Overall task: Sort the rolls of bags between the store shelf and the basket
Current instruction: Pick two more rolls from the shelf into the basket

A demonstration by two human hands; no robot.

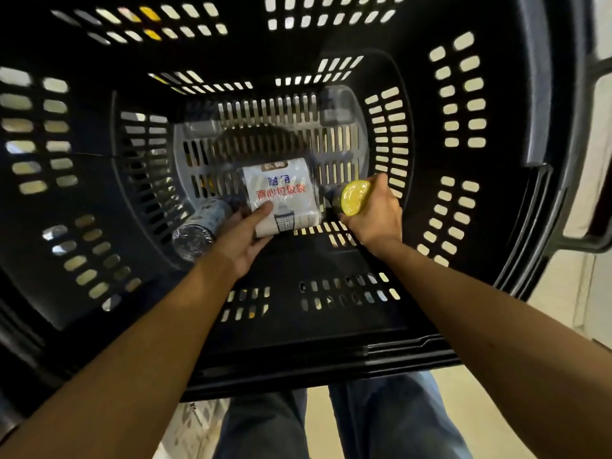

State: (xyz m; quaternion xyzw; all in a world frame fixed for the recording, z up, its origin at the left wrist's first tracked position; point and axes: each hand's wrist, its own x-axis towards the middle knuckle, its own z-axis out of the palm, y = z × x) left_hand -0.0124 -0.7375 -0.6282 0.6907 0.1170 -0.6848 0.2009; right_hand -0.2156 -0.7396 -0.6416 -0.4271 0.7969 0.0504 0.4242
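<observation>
Where fingers [381, 185] are curled, a white pack of bags [281, 193] is pinched by the left hand [241, 240] and a yellow roll [355, 197] gripped by the right hand [376, 218], both inside the basket [298, 332]; a grey roll [195, 228] is noted on its floor.

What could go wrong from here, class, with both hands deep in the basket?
The left hand pinches the white pack only at its near corner, so it may slip back into the basket. The grey roll lies beside that hand and could get knocked. The right hand, full with the yellow roll, cannot help.
</observation>
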